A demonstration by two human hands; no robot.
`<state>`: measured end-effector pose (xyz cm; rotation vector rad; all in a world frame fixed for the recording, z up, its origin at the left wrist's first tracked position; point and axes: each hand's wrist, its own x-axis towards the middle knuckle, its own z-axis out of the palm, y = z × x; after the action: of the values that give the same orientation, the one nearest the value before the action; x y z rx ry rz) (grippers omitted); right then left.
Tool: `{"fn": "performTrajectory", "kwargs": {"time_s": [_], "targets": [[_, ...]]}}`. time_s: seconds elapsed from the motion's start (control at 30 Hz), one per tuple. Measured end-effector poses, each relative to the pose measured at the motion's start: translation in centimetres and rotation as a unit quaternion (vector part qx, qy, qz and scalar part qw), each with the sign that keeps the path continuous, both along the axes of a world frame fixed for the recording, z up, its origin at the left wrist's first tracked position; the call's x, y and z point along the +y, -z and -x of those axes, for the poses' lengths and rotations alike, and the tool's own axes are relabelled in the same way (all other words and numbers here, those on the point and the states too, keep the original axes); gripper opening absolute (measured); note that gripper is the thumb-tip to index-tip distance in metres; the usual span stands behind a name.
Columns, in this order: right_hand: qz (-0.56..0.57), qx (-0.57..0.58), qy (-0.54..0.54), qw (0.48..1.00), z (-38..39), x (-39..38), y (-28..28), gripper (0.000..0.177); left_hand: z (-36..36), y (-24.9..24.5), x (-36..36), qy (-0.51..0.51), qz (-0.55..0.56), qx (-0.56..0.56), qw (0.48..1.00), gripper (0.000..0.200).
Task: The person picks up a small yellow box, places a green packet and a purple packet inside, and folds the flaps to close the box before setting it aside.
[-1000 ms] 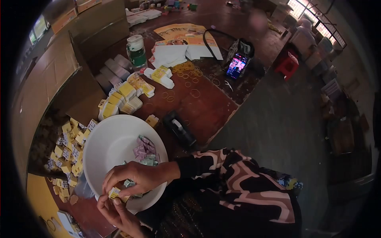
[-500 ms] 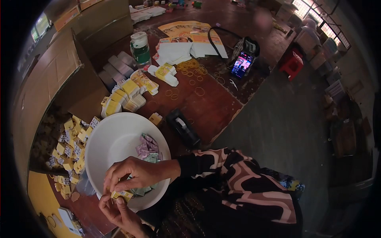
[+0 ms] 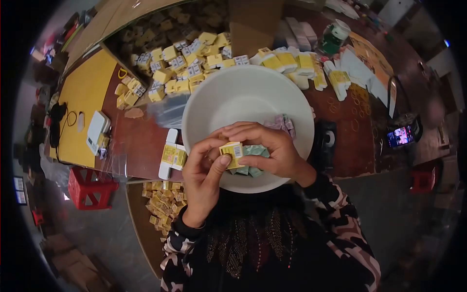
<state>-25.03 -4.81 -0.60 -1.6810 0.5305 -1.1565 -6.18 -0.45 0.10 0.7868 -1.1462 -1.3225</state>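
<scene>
Above a large white basin point(image 3: 214, 92), a small yellow box point(image 3: 232, 155) with a barcode on one side is held between both hands. My left hand point(image 3: 205, 168) grips it with the thumb across its lower left part. My right hand point(image 3: 272, 152) closes on its right side, fingertips over the top and partly hidden. Green packets point(image 3: 254, 170) lie in the basin below the hands, and purple packets point(image 3: 282, 124) rest against its right side. An unfolded yellow and white carton point(image 3: 173, 155) lies on the table just left of my left hand.
Behind the basin, many small yellow boxes point(image 3: 189, 63) spill from a cardboard box. Stacked flat cartons point(image 3: 292, 63) lie right of them. A black tape dispenser point(image 3: 327, 141) and a lit phone point(image 3: 401, 136) stand rightward. A red stool point(image 3: 90, 187) is at left.
The camera view has swung left, so the basin and hands now appear nearer the middle. Both hands still hold the small yellow box, whose barcode side now faces me.
</scene>
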Motion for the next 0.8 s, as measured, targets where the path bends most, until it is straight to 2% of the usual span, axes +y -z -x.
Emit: {"fn": "performTrajectory", "kwargs": {"time_s": [0.13, 0.33, 0.4, 0.5, 0.63, 0.7, 0.8], "targets": [[-0.013, -0.004, -0.017, 1.0, 0.0, -0.2, 0.2, 0.037, 0.2, 0.0, -0.4, 0.009, 0.021, 0.028, 0.999, 0.024], [-0.033, -0.028, -0.048, 0.998, -0.1, -0.4, 0.0, 0.032, -0.2, 0.0, -0.3, 0.038, 0.02, 0.011, 0.999, 0.022], [-0.086, -0.044, -0.04, 0.994, 0.3, -0.3, -0.5, 0.03, 0.3, -0.6, -0.4, 0.027, -0.015, 0.022, 0.999, 0.026], [-0.077, -0.074, -0.051, 0.993, 0.5, -0.9, 0.0, 0.026, 0.1, -0.4, -0.4, 0.038, -0.026, 0.03, 0.999, 0.027], [-0.112, -0.038, -0.062, 0.991, 1.8, -1.9, -0.8, 0.019, -0.3, -0.5, -0.5, 0.076, -0.029, 0.042, 0.996, 0.025], [-0.175, -0.036, -0.095, 0.979, 2.2, -2.2, -1.3, 0.014, -0.5, -0.2, -0.6, 0.096, -0.025, 0.045, 0.994, 0.028], [-0.145, -0.036, -0.087, 0.985, 2.3, -2.3, -1.3, 0.013, -0.3, -0.1, -0.5, 0.086, -0.026, 0.041, 0.995, 0.028]]}}
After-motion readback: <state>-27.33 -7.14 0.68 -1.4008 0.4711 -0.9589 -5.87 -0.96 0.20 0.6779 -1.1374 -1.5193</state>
